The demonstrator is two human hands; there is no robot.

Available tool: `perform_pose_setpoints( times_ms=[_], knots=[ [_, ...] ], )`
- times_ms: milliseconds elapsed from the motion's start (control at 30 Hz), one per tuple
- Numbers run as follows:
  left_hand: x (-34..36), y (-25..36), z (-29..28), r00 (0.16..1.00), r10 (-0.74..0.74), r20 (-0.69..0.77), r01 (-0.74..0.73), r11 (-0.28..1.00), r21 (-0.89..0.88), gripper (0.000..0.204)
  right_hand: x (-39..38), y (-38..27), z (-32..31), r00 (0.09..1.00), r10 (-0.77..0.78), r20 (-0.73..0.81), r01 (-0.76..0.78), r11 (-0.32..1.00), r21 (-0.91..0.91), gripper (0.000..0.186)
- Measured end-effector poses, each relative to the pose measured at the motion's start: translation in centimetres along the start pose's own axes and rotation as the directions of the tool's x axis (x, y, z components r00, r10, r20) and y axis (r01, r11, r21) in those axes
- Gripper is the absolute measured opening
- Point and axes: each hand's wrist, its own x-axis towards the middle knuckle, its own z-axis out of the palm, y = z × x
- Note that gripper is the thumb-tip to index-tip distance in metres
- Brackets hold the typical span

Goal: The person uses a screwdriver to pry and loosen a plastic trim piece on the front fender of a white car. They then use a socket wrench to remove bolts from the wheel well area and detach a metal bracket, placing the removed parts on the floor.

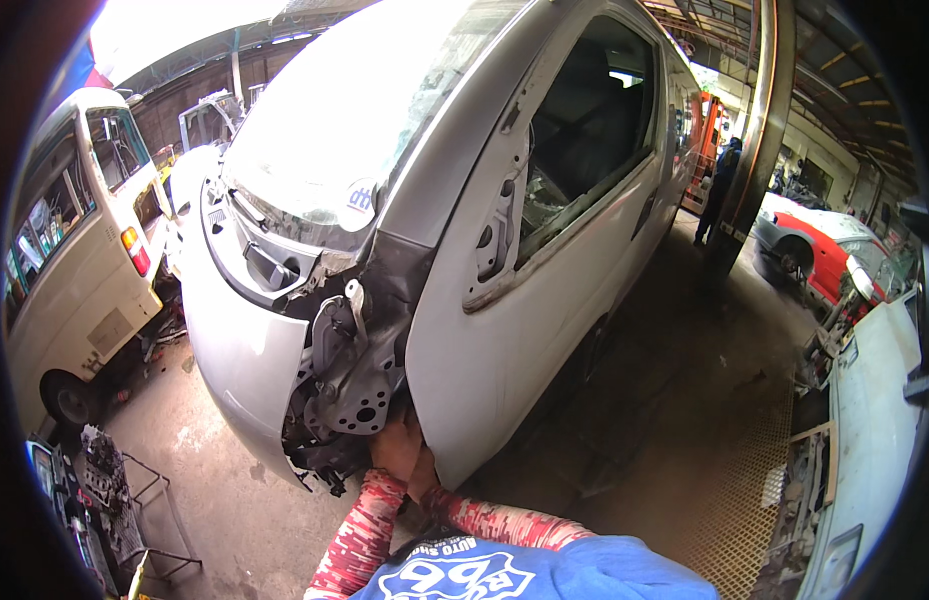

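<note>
A silver-white van fills the middle, its front corner stripped to bare dark metal. At that opening, beside the lower front edge of the door, my left hand reaches in below a grey metal bracket with round holes. My right hand is close against the left one, next to the door's lower edge. The fingers of both hands are hidden behind the wrists and the bodywork, so what they touch cannot be made out. Red patterned sleeves cover both forearms.
A cream minibus stands at the left, with a metal stand in front of it. At the right are a post, a person, a red and white car, a pale body panel and yellow mesh.
</note>
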Motion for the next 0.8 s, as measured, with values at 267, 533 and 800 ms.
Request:
perform_pose_setpoints(
  times_ms=[267,533,800],
  knots=[
    [-0.2,-0.1,0.0,0.978,0.148,-0.146,-0.145,0.989,0.032,0.030,0.0,2.6,0.7,1.000,0.020,0.013,-0.018,0.990,-0.142,0.064],
    [0.1,0.0,0.1,0.981,0.137,-0.141,-0.134,0.991,0.028,0.032,-0.1,0.6,0.4,0.949,0.314,0.042,-0.308,0.882,0.357,0.061],
    [0.0,0.6,-0.7,0.998,0.044,-0.046,-0.047,0.995,-0.083,0.031,0.7,-1.6,-0.2,0.993,0.105,0.057,-0.099,0.990,-0.105,0.055]
  ],
)
